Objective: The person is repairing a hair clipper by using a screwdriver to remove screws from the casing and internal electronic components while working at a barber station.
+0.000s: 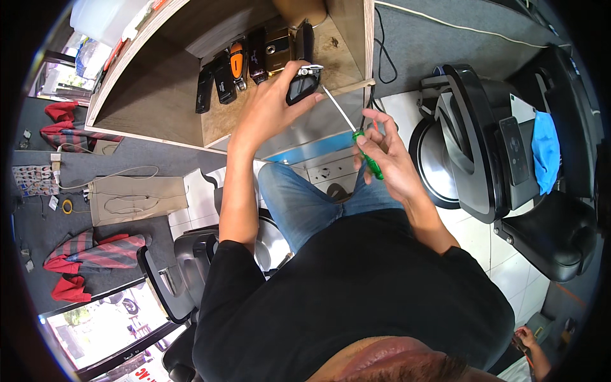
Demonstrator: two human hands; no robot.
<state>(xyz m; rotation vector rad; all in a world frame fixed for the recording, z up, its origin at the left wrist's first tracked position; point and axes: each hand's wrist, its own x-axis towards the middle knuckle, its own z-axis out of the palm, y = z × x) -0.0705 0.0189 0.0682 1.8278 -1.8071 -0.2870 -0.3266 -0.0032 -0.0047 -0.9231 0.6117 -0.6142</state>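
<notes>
A black hair clipper [304, 84] with a metal blade head is gripped in my left hand [266, 105], above the front edge of a wooden shelf [283, 130]. My right hand [389, 156] is closed round the green handle of a screwdriver [368, 155]. Its pale shaft points up and left, the tip close beside the clipper's blade end; whether they touch I cannot tell. Behind my left hand, several more clippers lie in a row on the shelf, among them an orange and black one [237, 62] and a gold one [279, 51].
On the right stands a black barber chair [468, 140] with a phone [513, 149] and a blue cloth [546, 153] on it. Another chair [191, 254] is at my left. A black cable [384, 51] hangs beside the shelf. Another person's hand [527, 337] shows at lower right.
</notes>
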